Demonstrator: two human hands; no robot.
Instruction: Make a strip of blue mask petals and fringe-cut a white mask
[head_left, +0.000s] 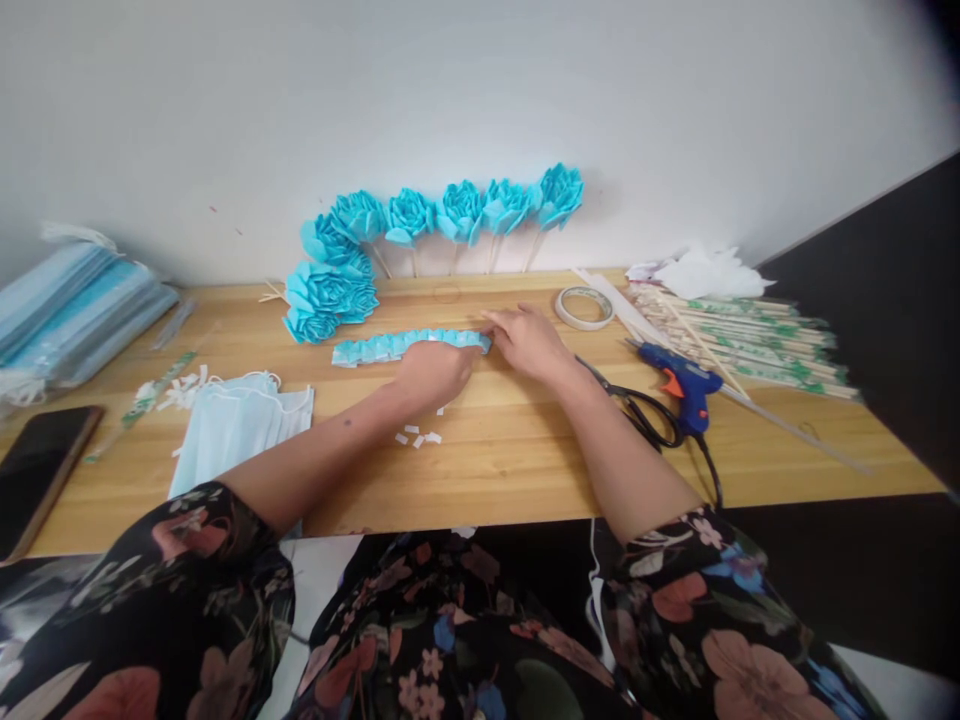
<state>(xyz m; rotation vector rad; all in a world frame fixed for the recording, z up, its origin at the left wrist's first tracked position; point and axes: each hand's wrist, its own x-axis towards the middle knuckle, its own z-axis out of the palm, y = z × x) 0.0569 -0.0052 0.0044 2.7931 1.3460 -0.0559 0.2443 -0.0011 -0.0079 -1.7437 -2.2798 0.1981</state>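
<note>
A long strip of folded blue petals (375, 347) lies flat on the wooden table (510, 470), running left to right. My left hand (433, 370) rests on the strip's right part, fingers pressing it down. My right hand (527, 338) touches the strip's right end with its fingertips. Several finished blue paper flowers on sticks (457, 212) lean against the white wall behind, and more flower heads (330, 292) lie piled to the left.
Right of my hands lie black scissors (645, 412), a blue glue gun (682, 382), a tape roll (584, 306) and wrapped chopsticks (742, 335). At left are face masks (236, 425), a mask stack (75, 310), a phone (41, 470). Small white scraps (418, 437) sit near my left wrist.
</note>
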